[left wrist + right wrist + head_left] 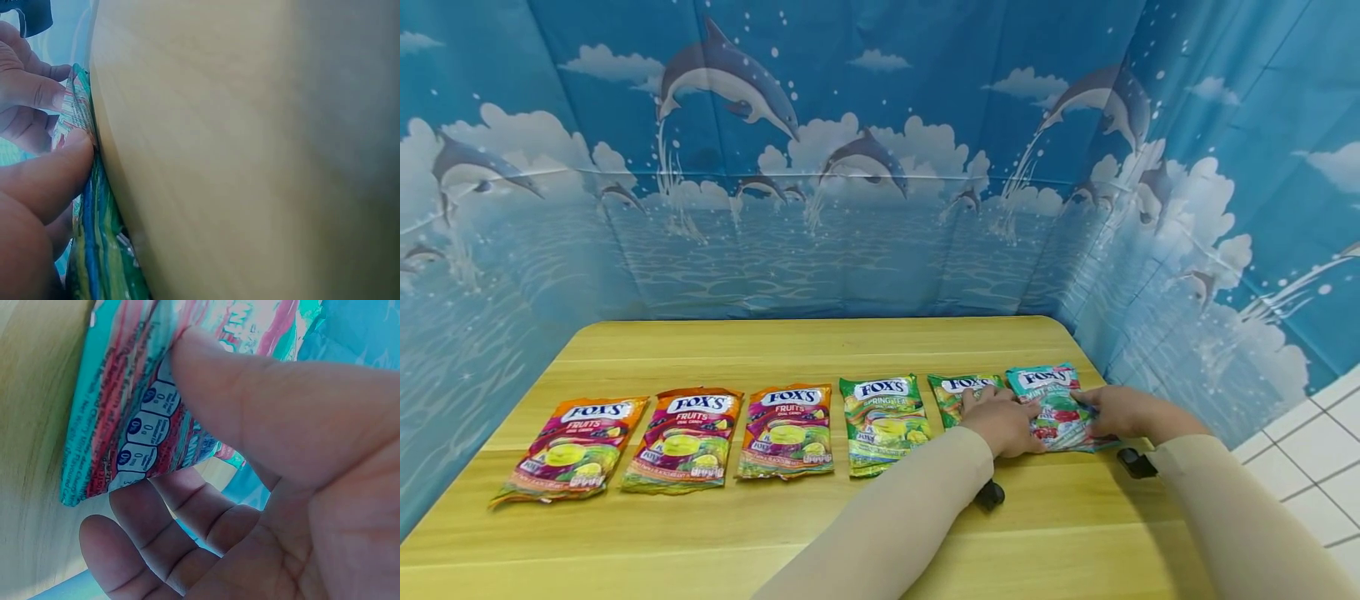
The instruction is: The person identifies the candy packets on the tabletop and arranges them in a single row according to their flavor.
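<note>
At the right end of a row of candy bags lies a teal-and-pink mint candy bag (1054, 407). My right hand (1122, 412) grips its right side; in the right wrist view the thumb (231, 394) lies over the wrapper and the curled fingers are by its lower edge. My left hand (1002, 421) holds the same bag's left edge, its thumb (56, 175) at the near corner in the left wrist view. Beneath and beside the left hand is a green candy bag (950, 407), partly hidden by that hand. Another green Spring Tea candy bag (880, 417) lies left of it.
Three orange-and-purple Fruits candy bags (786, 433) lie farther left in the row. They rest on a yellow wooden table (820, 346). A dolphin-print curtain (850, 242) stands behind and around the table. White floor tiles (1315, 458) show at the right.
</note>
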The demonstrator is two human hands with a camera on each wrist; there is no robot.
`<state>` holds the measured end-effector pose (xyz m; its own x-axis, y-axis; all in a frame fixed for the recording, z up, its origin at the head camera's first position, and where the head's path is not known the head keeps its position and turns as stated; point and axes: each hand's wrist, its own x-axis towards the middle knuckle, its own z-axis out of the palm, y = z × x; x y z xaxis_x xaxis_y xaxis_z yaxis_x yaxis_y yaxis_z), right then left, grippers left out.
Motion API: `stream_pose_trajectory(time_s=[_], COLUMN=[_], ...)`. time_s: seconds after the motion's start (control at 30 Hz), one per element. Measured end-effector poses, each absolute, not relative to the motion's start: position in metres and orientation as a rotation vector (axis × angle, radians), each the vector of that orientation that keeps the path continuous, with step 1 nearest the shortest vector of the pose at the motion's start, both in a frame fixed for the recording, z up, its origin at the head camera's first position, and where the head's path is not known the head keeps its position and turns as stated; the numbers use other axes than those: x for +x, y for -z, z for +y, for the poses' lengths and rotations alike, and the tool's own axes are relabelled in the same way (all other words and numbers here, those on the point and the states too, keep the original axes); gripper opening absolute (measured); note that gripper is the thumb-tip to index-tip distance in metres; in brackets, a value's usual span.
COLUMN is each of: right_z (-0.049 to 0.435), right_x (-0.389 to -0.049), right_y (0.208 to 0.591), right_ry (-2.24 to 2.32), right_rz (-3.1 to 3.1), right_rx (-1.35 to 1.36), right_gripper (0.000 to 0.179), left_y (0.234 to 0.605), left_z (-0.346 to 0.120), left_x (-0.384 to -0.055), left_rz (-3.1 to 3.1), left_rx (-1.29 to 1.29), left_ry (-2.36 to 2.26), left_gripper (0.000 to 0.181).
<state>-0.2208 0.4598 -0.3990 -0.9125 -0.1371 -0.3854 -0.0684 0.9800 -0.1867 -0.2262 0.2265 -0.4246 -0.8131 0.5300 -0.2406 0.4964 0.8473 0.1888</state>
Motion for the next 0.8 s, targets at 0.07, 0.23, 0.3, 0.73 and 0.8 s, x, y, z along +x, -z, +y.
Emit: stream_pose_trajectory(time_s=[0.07,0.23,0.3,0.73,0.8], right_z=[0.4601,0.4617,0.4624,0.4603,0.4603], right_x=[-0.2214,-0.2227,-0.223,-0.2214,-0.2217], right_y=[0.4,0.4026,0.4033,0.4004,0.4001], right_ry=[0.239,0.254,0.259,0.248,0.243], right_rz=[2.719,2.719,2.72,2.717,2.716], right_rx=[-0.145,-0.139,-0.138,-0.142,-0.147], right_gripper=[0.071,0.071,0.071,0.071,0.071], left_y=[0.4256,0.4277,0.4288,0.4264,0.4267], left_z=[0.2266,0.2252,0.2244,0.2256,0.2257], left_x=[-0.2265,-0.2265,-0.2266,-0.2269,-0.2272], left_rz=[2.74,2.747,2.754,2.735,2.729], left_rx=[0.782,0.792,0.793,0.812,0.81], left_ry=[-0.167,-0.209,-0.231,-0.144,-0.145], left_gripper=[0.065,0.065,0.066,0.067,0.068])
